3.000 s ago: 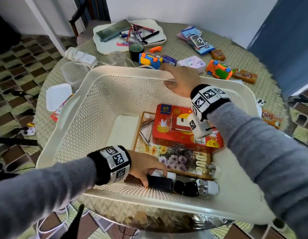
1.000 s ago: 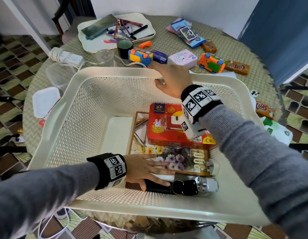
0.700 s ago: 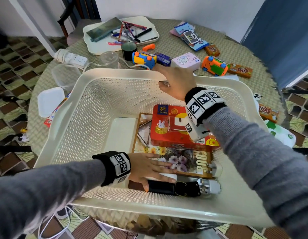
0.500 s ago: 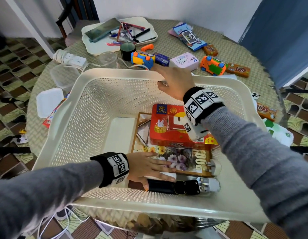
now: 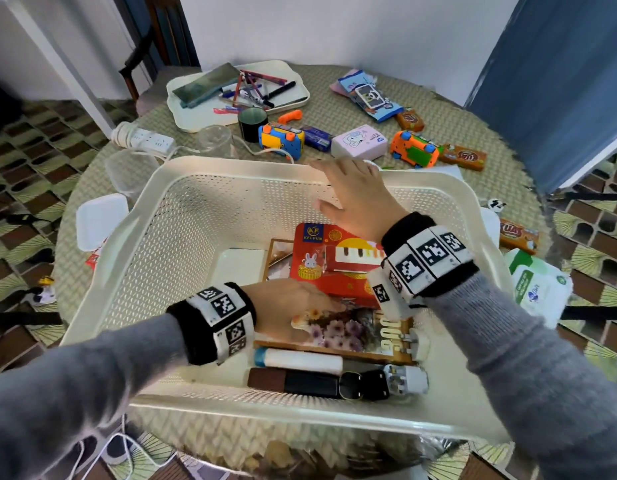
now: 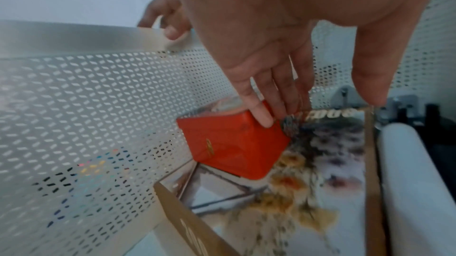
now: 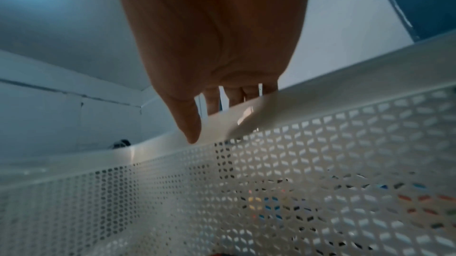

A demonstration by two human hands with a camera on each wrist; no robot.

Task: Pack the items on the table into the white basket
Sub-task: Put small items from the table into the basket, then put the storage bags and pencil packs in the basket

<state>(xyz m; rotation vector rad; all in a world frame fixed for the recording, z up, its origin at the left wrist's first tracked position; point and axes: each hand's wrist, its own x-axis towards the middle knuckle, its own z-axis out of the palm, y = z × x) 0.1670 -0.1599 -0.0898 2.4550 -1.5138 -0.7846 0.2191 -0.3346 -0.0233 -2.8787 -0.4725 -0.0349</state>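
The white basket (image 5: pixel 231 164) fills the near half of the round table. In it lie a red box (image 5: pixel 321 268), a flower-printed flat box (image 5: pixel 348 332), a white tube (image 5: pixel 300 360), a black strap-like item (image 5: pixel 310 382) and a white plug (image 5: pixel 407 379). My left hand (image 5: pixel 286 306) is inside, fingers straight. In the left wrist view its fingertips (image 6: pixel 264 121) touch the corner of the red box (image 6: pixel 234 147) above the flower-printed box (image 6: pixel 320 172). My right hand (image 5: pixel 355 192) holds the far rim (image 7: pixel 345 77), thumb inside and fingers outside.
Beyond the basket lie a blue-yellow toy camera (image 5: pixel 281 140), a pink tissue box (image 5: pixel 357 143), an orange toy (image 5: pixel 414 152), snack bars (image 5: pixel 463 155), a tray of pens (image 5: pixel 238 95) and a power strip (image 5: pixel 144 138). A wipes pack (image 5: pixel 539 289) sits right, a white lid (image 5: pixel 101 221) left.
My left hand has left the black item by the near wall and moved forward over the flower-printed box to the red box. My right hand has stayed on the far rim.
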